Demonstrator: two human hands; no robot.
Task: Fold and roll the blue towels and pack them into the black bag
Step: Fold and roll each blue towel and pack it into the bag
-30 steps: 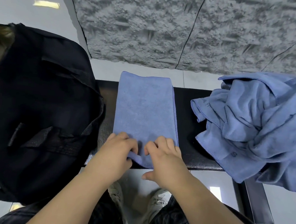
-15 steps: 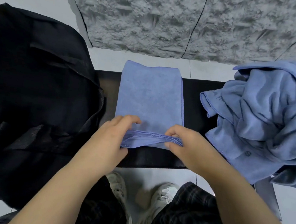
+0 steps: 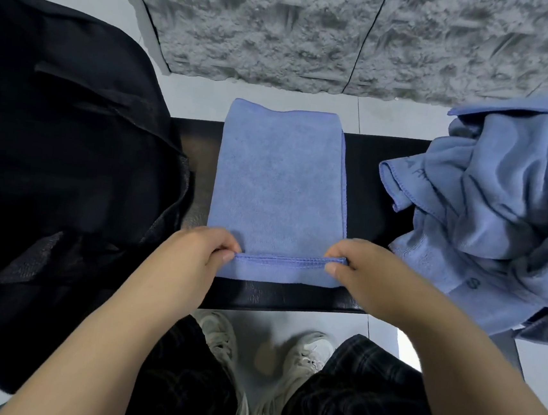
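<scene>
A folded blue towel (image 3: pixel 278 181) lies lengthwise across the black bench (image 3: pixel 370 169), its far end hanging past the bench's back edge. The near end is turned over onto itself in a narrow fold. My left hand (image 3: pixel 201 254) pinches the left corner of that turned hem. My right hand (image 3: pixel 357 265) pinches the right corner. The black bag (image 3: pixel 63 160) sits at the left, touching the bench. A heap of loose blue towels (image 3: pixel 499 212) lies at the right end of the bench.
A rough grey stone wall (image 3: pixel 316 30) stands behind the bench. Pale floor tiles show around it. My knees in dark plaid trousers and white shoes (image 3: pixel 301 360) are right under the bench's near edge.
Both hands moved apart from the middle of the towel's near edge to its corners. The near end has been lifted and turned over away from me into a first narrow fold.
</scene>
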